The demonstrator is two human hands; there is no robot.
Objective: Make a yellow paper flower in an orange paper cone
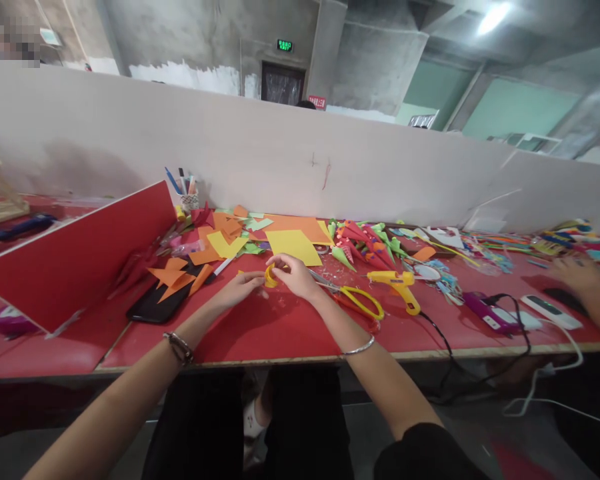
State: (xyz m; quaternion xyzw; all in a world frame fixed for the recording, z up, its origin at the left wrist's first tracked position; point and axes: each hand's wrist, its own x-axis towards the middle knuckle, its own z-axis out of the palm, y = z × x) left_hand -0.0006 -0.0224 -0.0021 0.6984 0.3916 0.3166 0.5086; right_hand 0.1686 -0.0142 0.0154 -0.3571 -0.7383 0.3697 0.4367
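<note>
As I follow along through the head camera, the red tabletop (290, 337) spreads all around the grip, and off to its left stands a slanting red board (100, 247). Just beyond the grip, there's a yellow sheet (294, 248); close on its right lie the scissors (342, 289), and farther right, the glue gun (403, 285). Now the hands: the right hand (296, 273) pinches a small yellow coil (270, 276) in its fingertips. The left hand (243, 288) curls just beside it; whether it's touching, I can't tell. So the coil sits between both, right hand nearer, its long axis seemingly pointing away from me.
</note>
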